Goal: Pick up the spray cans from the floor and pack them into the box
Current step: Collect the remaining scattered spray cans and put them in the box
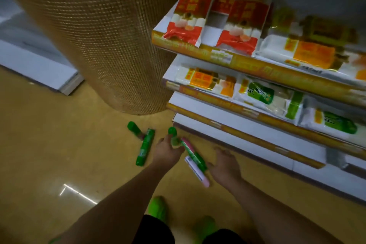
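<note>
Several spray cans lie on the tan floor in front of the shelf base. A green can [145, 147] lies at the left, with a second green-capped can [133, 128] just behind it. My left hand [168, 151] reaches down and grips a green-capped can [172, 131], whose cap sticks out above my fingers; motion blur softens the grip. A pink-and-green can [193, 154] and a white-and-pink can [197, 171] lie between my hands. My right hand [224, 164] hovers right of them with fingers relaxed, holding nothing. No box is in view.
A big roll of brown woven mesh [111, 35] stands on the floor behind the cans. Store shelves [237, 125] stocked with packaged goods run along the right. A white shelf base [39, 65] sits at far left. My green shoes [158, 208] are below.
</note>
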`<state>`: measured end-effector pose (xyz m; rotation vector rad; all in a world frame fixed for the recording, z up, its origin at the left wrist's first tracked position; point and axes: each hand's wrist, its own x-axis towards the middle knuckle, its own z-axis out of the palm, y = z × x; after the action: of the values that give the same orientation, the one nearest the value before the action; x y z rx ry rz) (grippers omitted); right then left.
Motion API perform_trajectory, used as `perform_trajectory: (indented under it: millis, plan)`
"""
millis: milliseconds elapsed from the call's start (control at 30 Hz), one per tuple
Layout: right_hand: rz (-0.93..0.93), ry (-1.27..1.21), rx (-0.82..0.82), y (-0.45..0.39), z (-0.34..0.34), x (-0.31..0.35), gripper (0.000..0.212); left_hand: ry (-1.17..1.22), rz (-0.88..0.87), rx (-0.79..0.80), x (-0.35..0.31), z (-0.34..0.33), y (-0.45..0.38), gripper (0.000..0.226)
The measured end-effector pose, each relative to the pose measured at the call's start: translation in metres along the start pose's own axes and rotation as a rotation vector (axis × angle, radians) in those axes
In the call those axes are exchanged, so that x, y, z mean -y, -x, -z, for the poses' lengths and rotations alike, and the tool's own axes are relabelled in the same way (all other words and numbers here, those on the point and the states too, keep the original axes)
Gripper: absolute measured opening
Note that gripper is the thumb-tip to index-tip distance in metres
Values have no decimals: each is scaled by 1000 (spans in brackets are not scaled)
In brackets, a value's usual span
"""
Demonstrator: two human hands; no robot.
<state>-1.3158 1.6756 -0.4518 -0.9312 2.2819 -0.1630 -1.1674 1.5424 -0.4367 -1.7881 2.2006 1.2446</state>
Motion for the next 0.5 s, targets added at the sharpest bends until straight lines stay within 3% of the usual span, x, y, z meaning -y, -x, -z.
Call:
perform_trajectory:
  millis: [233,500]
  plan:
    - [-75,21,57,-105,-105,-47,61,115,111,48,66,-101,-99,70]
    - [-123,-1,69,-285,-280,-111,60,323,340,153,189,-297,-244,71]
